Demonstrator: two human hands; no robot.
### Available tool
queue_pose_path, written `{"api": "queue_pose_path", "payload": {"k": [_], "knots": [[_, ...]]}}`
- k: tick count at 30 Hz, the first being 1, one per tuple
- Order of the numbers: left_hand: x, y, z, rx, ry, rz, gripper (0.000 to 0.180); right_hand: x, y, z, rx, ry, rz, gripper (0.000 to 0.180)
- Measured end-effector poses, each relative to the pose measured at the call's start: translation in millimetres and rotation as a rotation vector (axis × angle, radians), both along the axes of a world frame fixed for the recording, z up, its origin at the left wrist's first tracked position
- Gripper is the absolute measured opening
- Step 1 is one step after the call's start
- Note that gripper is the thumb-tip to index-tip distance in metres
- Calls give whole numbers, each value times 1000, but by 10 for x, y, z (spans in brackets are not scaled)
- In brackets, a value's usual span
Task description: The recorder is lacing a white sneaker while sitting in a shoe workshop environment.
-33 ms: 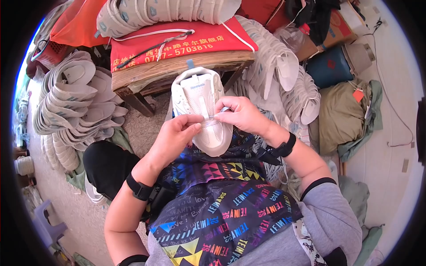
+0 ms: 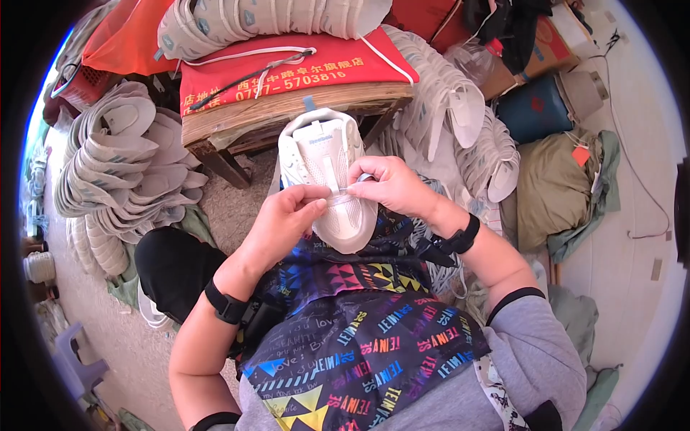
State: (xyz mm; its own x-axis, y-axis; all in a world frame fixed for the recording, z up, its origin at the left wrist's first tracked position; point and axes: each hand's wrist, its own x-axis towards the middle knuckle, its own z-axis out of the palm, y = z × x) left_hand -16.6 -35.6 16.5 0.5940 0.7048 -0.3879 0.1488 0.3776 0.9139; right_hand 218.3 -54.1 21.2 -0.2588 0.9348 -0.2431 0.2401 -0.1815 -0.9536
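Note:
A pale white-and-grey sneaker upper (image 2: 350,221) rests over my lap, its toe toward me and its heel loop against the wooden stool. Across its lower lacing area, a short length of white shoelace (image 2: 341,192) runs between my fingertips. My left hand (image 2: 296,210) pinches the lace from the left, thumb and forefinger closed. From the right, my right hand (image 2: 381,185) is also closed in a pinch on the lace, its other fingers curled. The exact ends of the lace are hidden by my fingers.
A wooden stool (image 2: 287,102) with a red cloth (image 2: 316,68) stands ahead, bearing a row of shoe uppers (image 2: 266,25). More stacked uppers lie left (image 2: 108,158) and right (image 2: 460,108). Loose laces (image 2: 447,279) hang by my right knee. An olive bundle (image 2: 550,183) sits farther right.

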Motion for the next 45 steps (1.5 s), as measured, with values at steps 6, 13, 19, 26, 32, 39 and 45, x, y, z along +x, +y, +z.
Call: {"api": "queue_pose_path", "payload": {"k": [6, 13, 19, 26, 32, 39, 45], "knots": [[9, 35, 21, 20, 24, -17, 28, -63, -31, 36, 155, -147, 58, 10], [27, 15, -13, 43, 16, 25, 25, -201, -172, 108, 423, -522, -20, 9], [47, 20, -79, 583, 187, 33, 19, -108, -114, -13, 400, -325, 38, 8], [51, 47, -138, 456, 103, 42, 19, -49, -22, -3, 280, -194, 120, 8], [-3, 101, 48, 546, 181, -35, 20, -186, -151, 131, 518, -493, 51, 12], [72, 51, 141, 566, 217, 1, 22, -153, -181, 26, 472, -509, -52, 13], [159, -11, 14, 841, 287, 36, 23, -272, -160, -70, 445, -394, -98, 17]]}}
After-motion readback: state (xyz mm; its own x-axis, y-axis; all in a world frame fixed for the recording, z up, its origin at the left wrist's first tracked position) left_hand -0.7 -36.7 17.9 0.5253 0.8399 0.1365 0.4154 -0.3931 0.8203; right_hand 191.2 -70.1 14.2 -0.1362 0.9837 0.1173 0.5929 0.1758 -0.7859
